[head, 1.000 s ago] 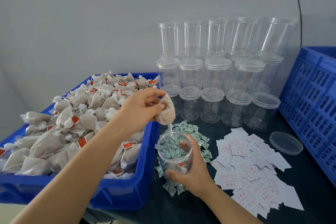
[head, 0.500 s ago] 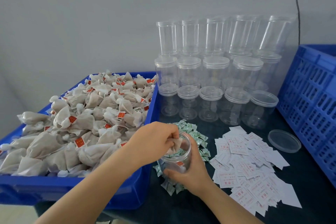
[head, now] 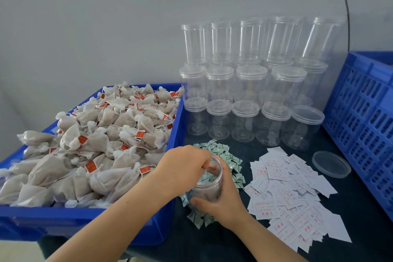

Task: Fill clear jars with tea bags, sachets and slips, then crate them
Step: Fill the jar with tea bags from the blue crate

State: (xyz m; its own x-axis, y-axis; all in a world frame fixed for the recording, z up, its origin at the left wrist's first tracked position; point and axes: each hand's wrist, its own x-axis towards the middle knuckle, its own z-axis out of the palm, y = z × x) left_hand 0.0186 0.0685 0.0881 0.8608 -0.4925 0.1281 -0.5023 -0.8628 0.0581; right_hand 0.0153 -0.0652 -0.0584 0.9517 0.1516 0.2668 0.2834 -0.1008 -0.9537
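Head view: the right hand (head: pixel 221 200) is gripping the open clear jar (head: pixel 209 185) near the bench's front edge, over the sachets (head: pixel 228 159); the left hand (head: pixel 185 168) is reaching curled fingers into its mouth, contents of the grip hidden. Slips (head: pixel 285 193) are lying rightward.

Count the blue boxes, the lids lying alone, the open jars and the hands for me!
Blue boxes: 2, the tub of tea bags and the slotted crate
Lids lying alone: 1, the loose lid
Open jars: 1, the open jar
Hands: 2, the left hand and the right hand
Total: 6
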